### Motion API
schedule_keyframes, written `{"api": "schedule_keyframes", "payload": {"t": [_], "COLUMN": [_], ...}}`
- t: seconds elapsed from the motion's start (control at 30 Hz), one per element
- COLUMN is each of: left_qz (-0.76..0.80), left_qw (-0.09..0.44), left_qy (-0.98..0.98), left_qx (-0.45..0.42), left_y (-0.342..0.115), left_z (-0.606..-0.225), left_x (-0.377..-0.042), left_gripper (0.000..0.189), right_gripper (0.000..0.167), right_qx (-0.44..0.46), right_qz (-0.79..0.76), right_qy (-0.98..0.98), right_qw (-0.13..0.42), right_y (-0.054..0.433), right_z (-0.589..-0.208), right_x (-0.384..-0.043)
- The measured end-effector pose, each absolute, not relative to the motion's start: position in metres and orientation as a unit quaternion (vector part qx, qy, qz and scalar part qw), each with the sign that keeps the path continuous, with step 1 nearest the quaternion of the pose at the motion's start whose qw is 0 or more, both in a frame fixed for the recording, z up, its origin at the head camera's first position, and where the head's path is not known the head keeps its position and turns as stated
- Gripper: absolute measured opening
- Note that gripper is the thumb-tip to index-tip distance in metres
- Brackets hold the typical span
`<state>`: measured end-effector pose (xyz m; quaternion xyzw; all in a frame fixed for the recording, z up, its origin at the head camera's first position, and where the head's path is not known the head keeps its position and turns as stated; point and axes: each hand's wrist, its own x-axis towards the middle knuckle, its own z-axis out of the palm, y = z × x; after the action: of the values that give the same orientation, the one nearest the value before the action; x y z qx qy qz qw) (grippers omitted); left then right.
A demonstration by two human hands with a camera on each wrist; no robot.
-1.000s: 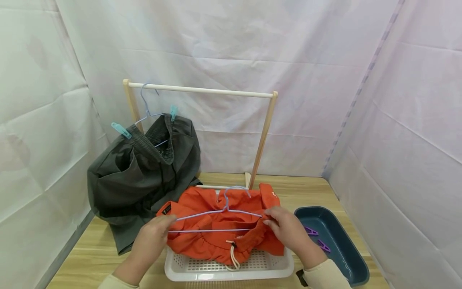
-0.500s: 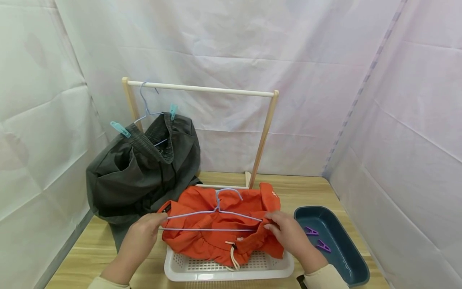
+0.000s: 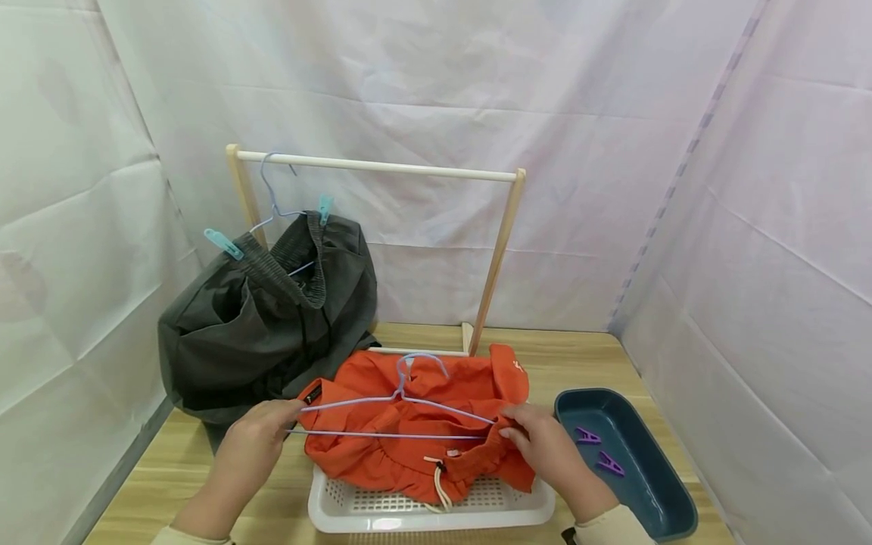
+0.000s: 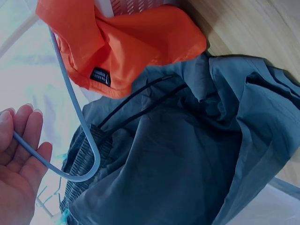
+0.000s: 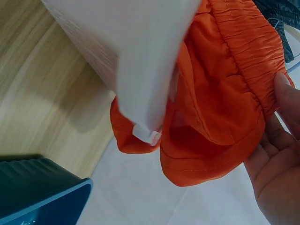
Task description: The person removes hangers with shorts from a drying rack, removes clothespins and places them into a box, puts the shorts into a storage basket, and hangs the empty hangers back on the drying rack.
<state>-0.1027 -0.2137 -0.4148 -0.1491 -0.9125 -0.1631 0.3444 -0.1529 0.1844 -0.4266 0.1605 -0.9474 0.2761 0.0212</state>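
My left hand (image 3: 252, 443) holds the left end of a pale purple clothes hanger (image 3: 388, 434); in the left wrist view its fingers curl at the hanger wire (image 4: 96, 157). Orange shorts (image 3: 368, 462) with a gathered waistband and a cream drawstring (image 3: 441, 488) lie heaped on a white basket (image 3: 429, 523). At their right side my right hand (image 3: 548, 450) pinches the waistband. The hanger's right end runs into the waistband there, its tip hidden by cloth. The left end sticks out beyond the shorts, and the hook points up and away.
Dark grey bottoms (image 3: 204, 341) hang at the left on a hanger with light blue clothespins (image 3: 222, 244), from a wooden rack's bar (image 3: 409, 168). A dark blue tray (image 3: 643, 473) at the right holds purple clothespins (image 3: 611, 463). White curtains enclose the table.
My left hand has moved left with the hanger, whose hook has shifted left too. The right hand stays at the waistband, slightly lower and farther right.
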Motion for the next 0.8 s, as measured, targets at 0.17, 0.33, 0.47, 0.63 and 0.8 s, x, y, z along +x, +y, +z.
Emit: {"api": "schedule_keyframes", "payload": {"t": [0.17, 0.33, 0.47, 0.63, 0.8], "left_qz": [-0.157, -0.161, -0.165, -0.166, -0.158], "left_qw": [0.343, 0.328, 0.308, 0.302, 0.328], "left_qy": [-0.917, -0.925, -0.932, -0.933, -0.925], "left_qx": [-0.13, -0.106, -0.098, -0.1, -0.112], "left_y": [-0.22, -0.224, -0.225, -0.228, -0.234], "left_z": [-0.412, -0.411, -0.409, -0.408, -0.408], "left_x": [-0.1, -0.098, -0.096, -0.094, -0.092], "left_gripper": [0.033, 0.028, 0.027, 0.032, 0.035], "right_gripper": [0.024, 0.022, 0.022, 0.021, 0.018], "right_qx": [0.159, 0.165, 0.175, 0.181, 0.185], "right_qz": [0.275, 0.275, 0.272, 0.268, 0.254], "right_qy": [-0.948, -0.947, -0.946, -0.946, -0.949], "right_qw": [0.02, 0.006, 0.0, -0.005, -0.009], "right_y": [0.185, 0.186, 0.188, 0.189, 0.189], "right_z": [-0.429, -0.435, -0.44, -0.444, -0.448], "right_x": [-0.153, -0.154, -0.155, -0.155, -0.155]}}
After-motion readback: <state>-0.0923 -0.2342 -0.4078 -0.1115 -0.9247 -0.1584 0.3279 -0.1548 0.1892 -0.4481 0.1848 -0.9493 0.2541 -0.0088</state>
